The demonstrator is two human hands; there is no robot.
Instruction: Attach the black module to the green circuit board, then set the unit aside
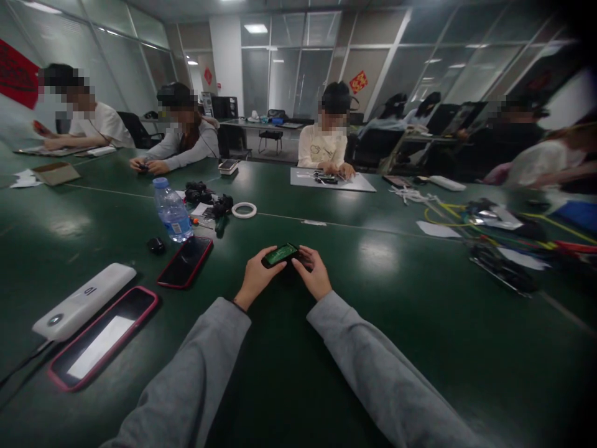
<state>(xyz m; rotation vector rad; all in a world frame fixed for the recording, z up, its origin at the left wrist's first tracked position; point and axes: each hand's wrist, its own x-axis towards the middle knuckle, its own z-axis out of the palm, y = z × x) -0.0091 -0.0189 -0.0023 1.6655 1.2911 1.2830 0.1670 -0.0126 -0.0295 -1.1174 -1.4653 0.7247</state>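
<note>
A small black phone-like device (281, 252) with a green face is held level just above the dark green table (382, 317). I cannot tell whether that face is a lit screen or a circuit board. My left hand (259, 274) is closed on its left end, thumb along the near edge. On the right end, my right hand (316, 270) grips it with thumb and fingers. Fingers and thumbs partly cover both ends. To the left of my left hand lies a red-edged black phone (185, 261).
At left are a white power bank (86, 302) with a cable, a pink-cased phone (105, 339), a black mouse-like object (156, 246) and a water bottle (172, 211). A tape roll (244, 210) lies ahead. Tangled cables (494, 230) sit right. Co-workers sit around the table.
</note>
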